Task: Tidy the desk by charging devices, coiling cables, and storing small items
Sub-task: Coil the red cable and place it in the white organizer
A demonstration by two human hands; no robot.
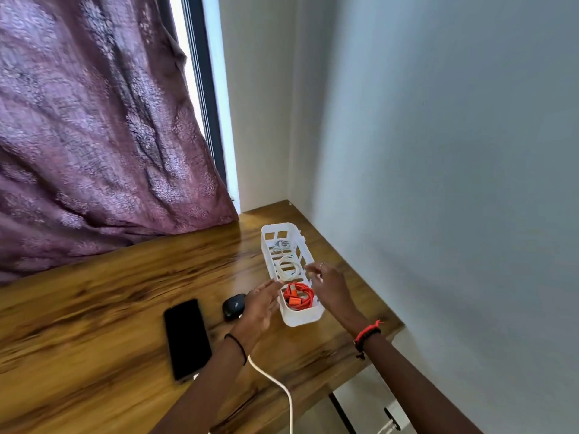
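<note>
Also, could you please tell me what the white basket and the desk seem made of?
White basket: likely matte moulded plastic, given its slotted walls and rounded rim. Desk: glossy wood or wood-look laminate, given streaked grain and window glare.

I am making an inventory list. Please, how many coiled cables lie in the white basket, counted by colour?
Orange coiled cable: 1
White coiled cable: 1
Grey-and-white coiled cable: 1
Total: 3

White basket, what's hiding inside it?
Three coiled cables lie in the white basket: a grey cable at the far end, a white cable in the middle, an orange cable nearest. Anything under the coils is covered.
</note>
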